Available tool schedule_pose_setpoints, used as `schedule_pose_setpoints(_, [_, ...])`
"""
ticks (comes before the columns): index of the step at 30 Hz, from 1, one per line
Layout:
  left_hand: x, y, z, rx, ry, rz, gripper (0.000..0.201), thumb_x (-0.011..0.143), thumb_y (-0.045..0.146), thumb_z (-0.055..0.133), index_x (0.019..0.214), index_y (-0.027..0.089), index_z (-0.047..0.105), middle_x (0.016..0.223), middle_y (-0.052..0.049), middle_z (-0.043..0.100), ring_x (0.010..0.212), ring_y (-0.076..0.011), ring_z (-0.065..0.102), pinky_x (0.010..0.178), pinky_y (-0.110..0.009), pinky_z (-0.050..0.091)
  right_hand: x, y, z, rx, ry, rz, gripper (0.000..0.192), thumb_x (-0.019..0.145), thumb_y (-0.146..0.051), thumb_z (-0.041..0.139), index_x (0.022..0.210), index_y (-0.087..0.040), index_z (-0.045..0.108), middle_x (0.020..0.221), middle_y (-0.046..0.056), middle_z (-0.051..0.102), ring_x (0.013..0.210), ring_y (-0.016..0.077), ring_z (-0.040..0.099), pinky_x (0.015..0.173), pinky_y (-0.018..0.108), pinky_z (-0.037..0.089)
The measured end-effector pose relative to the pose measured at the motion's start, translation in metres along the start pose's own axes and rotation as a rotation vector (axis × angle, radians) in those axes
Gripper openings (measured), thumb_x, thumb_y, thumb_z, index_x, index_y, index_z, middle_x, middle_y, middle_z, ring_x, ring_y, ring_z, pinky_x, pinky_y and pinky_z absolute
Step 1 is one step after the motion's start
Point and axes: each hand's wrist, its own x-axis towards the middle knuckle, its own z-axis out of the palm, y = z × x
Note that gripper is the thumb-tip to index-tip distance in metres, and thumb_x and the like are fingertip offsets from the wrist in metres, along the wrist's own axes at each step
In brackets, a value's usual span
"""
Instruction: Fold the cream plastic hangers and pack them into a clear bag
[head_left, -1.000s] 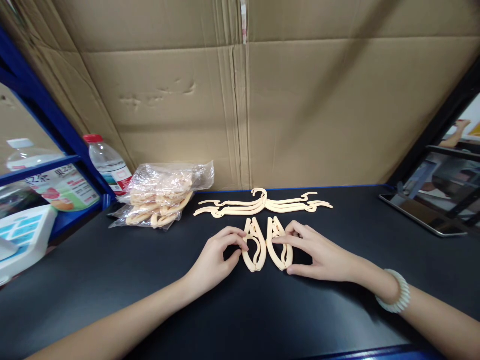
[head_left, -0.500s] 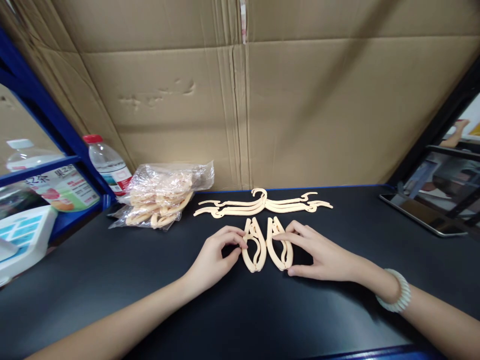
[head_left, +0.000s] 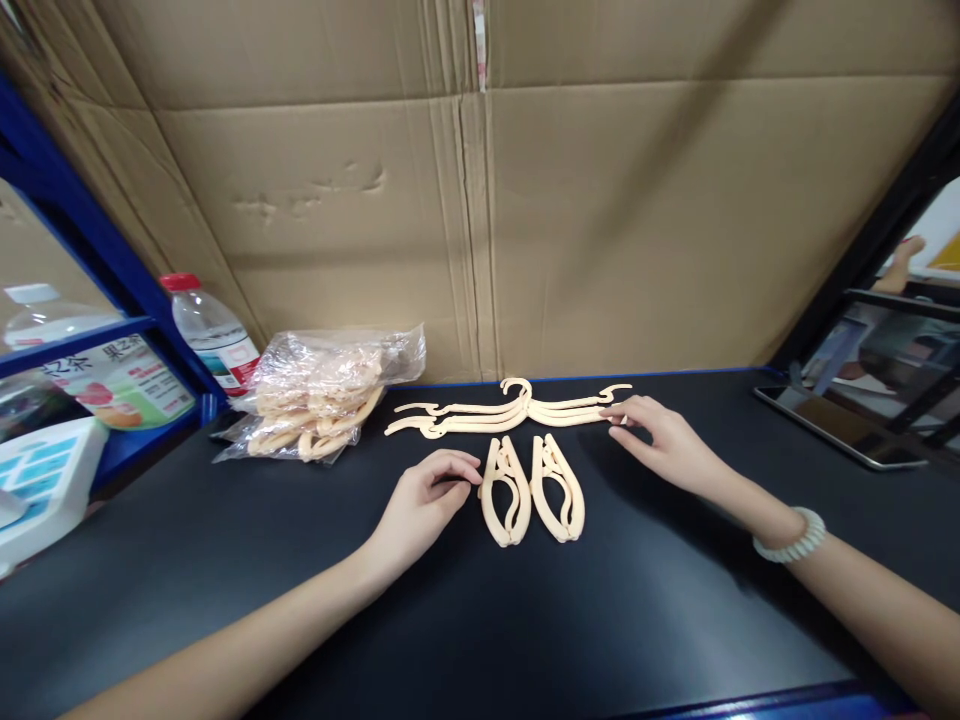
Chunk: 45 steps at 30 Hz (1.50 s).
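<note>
Two folded cream plastic travel hangers stand side by side on the black table: the left folded hanger point(head_left: 493, 505) and the right folded hanger point(head_left: 574, 500). My left hand point(head_left: 420, 505) is beside the left one, fingers loosely curved, fingertips close to its outer edge, holding nothing visible. Behind them lie unfolded hangers point(head_left: 480, 424), spread wide and stacked close together, with a hook point(head_left: 517, 384) at the top. My right hand point(head_left: 664, 440) is at their right end, thumb and fingers apart, fingertips against the front hanger's tip and hiding part of it.
Clear plastic bags of folded hangers point(head_left: 315, 400) are piled at the back left, beside a red-capped bottle point(head_left: 214, 335). A tablet-like device point(head_left: 836, 428) lies at the right. Cardboard point(head_left: 637, 230) walls the back; a blue rack point(head_left: 112, 345) stands left.
My right hand has left the right folded hanger and moved back and right to the unfolded hangers. My left hand has drawn slightly left from the left folded hanger, its fingers closer together.
</note>
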Motion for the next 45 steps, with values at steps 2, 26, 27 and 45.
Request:
schedule_pose_setpoints(2, [0.000, 0.001, 0.000, 0.003, -0.001, 0.002, 0.011, 0.075, 0.024, 0.058, 0.075, 0.017, 0.067, 0.101, -0.008, 0.063, 0.099, -0.0219, 0.062, 0.087, -0.037, 0.051, 0.002, 0.011, -0.003, -0.046, 0.024, 0.017, 0.023, 0.091, -0.032, 0.045, 0.101, -0.020, 0.063, 0.096, 0.010, 0.067, 0.087, 0.0245, 0.058, 0.079, 0.043, 0.048])
schedule_pose_setpoints(26, [-0.001, 0.003, 0.002, -0.027, -0.027, 0.024, 0.010, 0.075, 0.020, 0.057, 0.072, 0.017, 0.066, 0.097, -0.008, 0.063, 0.095, -0.0207, 0.062, 0.084, -0.035, 0.052, 0.005, 0.027, 0.013, -0.147, -0.119, -0.094, 0.022, 0.092, -0.027, 0.048, 0.106, -0.020, 0.063, 0.101, 0.011, 0.061, 0.096, 0.0269, 0.051, 0.085, 0.046, 0.045])
schedule_pose_setpoints(27, [0.000, 0.002, 0.002, -0.027, -0.027, 0.024, 0.010, 0.075, 0.020, 0.057, 0.072, 0.017, 0.066, 0.096, -0.008, 0.063, 0.095, -0.0207, 0.062, 0.084, -0.035, 0.052, 0.005, 0.027, 0.013, -0.140, -0.121, -0.093, 0.020, 0.092, -0.028, 0.048, 0.102, -0.020, 0.064, 0.097, 0.011, 0.061, 0.094, 0.0265, 0.052, 0.084, 0.045, 0.045])
schedule_pose_setpoints(45, [0.001, 0.006, 0.000, -0.188, 0.097, -0.144, 0.024, 0.070, 0.023, 0.066, 0.092, 0.015, 0.061, 0.099, -0.008, 0.065, 0.092, -0.0211, 0.064, 0.089, -0.037, 0.050, 0.004, 0.013, -0.002, 0.042, 0.132, 0.147, 0.017, 0.089, -0.037, 0.053, 0.091, -0.022, 0.059, 0.084, 0.004, 0.068, 0.070, 0.0180, 0.062, 0.061, 0.029, 0.048])
